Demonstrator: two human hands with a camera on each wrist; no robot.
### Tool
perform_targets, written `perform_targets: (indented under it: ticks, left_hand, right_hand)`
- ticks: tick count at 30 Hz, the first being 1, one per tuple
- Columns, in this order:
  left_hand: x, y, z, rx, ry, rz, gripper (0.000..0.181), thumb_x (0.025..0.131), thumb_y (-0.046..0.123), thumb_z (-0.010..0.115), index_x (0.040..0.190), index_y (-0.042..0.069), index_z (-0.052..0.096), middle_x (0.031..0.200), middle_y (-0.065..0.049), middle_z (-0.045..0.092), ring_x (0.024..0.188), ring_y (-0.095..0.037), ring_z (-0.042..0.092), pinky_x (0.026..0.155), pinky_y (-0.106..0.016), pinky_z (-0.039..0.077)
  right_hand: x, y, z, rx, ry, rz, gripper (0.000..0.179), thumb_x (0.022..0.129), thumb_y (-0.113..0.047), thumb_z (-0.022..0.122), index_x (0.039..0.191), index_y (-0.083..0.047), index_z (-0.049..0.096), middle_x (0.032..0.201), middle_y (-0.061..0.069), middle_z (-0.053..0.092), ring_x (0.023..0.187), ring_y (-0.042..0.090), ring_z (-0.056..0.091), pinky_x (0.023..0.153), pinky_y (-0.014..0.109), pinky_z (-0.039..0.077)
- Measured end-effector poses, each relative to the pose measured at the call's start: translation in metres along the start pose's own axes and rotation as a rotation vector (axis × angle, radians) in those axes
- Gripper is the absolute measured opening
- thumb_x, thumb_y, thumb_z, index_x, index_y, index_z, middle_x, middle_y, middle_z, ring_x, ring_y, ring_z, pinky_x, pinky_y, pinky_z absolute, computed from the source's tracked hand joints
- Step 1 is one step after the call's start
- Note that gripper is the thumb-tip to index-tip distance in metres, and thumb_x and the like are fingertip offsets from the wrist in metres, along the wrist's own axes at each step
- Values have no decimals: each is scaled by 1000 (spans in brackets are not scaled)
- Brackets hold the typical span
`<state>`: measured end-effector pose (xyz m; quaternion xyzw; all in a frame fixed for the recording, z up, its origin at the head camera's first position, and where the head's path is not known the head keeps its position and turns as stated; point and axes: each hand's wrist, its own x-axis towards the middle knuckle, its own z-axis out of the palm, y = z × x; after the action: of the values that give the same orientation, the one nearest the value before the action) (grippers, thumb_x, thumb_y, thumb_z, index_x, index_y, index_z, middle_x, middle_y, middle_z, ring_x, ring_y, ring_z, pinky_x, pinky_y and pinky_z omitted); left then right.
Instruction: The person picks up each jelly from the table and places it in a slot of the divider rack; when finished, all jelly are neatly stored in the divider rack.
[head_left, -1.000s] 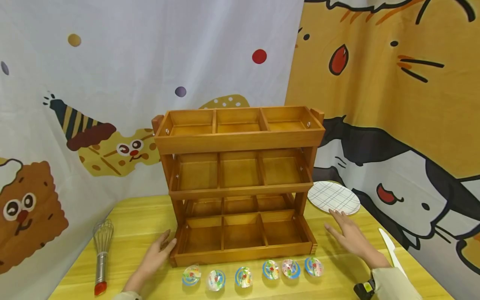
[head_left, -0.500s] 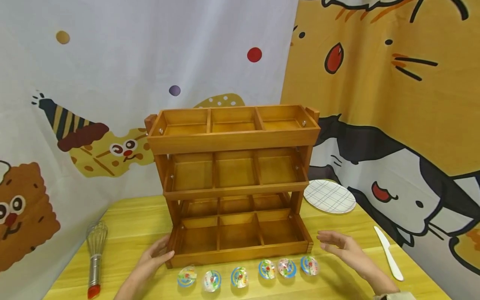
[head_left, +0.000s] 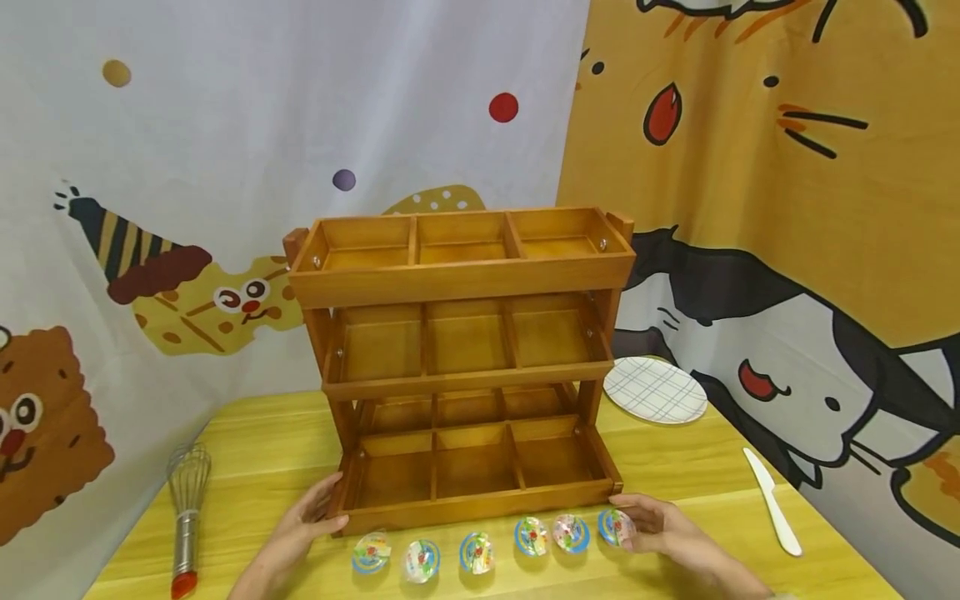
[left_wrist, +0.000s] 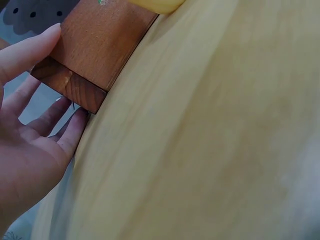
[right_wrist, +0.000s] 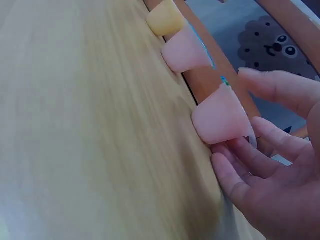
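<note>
A brown wooden tiered rack (head_left: 457, 283) with divided trays stands on the yellow wood-grain table (head_left: 262, 433). My left hand (head_left: 296, 525) is at its lower left corner. The left wrist view shows that thumb against the board of the rack (left_wrist: 102, 40), with the other fingers loosely curved at its end. Several small jelly cups with printed lids lie in a row before the rack. My right hand (head_left: 667, 533) is around the rightmost jelly cup (head_left: 613, 527). In the right wrist view, its fingers are beside this pink cup (right_wrist: 222, 117), its thumb apart from it.
A whisk (head_left: 187, 508) with a red-ended handle lies at the left. To the right are a white checked plate (head_left: 656, 390) and a white plastic knife (head_left: 772, 500). Printed curtains (head_left: 420, 92) hang behind the table.
My right hand has moved from beside the plate, left and down to the rightmost jelly cup. My left hand stays at the rack's corner. The head view has shifted slightly.
</note>
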<state>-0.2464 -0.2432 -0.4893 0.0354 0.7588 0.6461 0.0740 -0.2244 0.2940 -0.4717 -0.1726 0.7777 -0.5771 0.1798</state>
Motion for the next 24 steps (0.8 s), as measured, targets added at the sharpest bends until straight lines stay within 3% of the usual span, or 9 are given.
perform_targets:
  ticks: [8,15,19,24]
  left_hand:
    - [2,-3,0,-5,10,-17,69,82,17,61,139,15,23,146,-19,14,132,-43,13,104,-60,18]
    - [0,-1,-1,-9,4,-33,70,82,19,61,140,15,22,147,-19,13,133,-42,12,105,-59,17]
    - [-1,0,0,-6,6,-23,70,82,19,61,140,15,21,147,-19,13,133,-42,12,105,-59,16]
    - [4,-4,5,-23,-9,-3,70,82,18,60,140,15,21,148,-17,12,133,-41,11,105,-61,14]
  right_hand:
    - [3,6,2,36,-14,2,56,80,-9,62,127,8,38,118,0,57,99,2,55,82,17,46]
    - [4,2,-1,7,-29,-57,54,79,-7,62,124,13,40,118,17,57,94,5,58,78,18,49]
    - [11,-18,-10,-25,-25,-100,55,79,-6,62,124,16,39,116,26,55,92,6,60,76,20,51]
    - [43,-62,-5,-81,29,-122,59,77,-11,66,125,11,41,116,26,56,93,6,60,78,21,51]
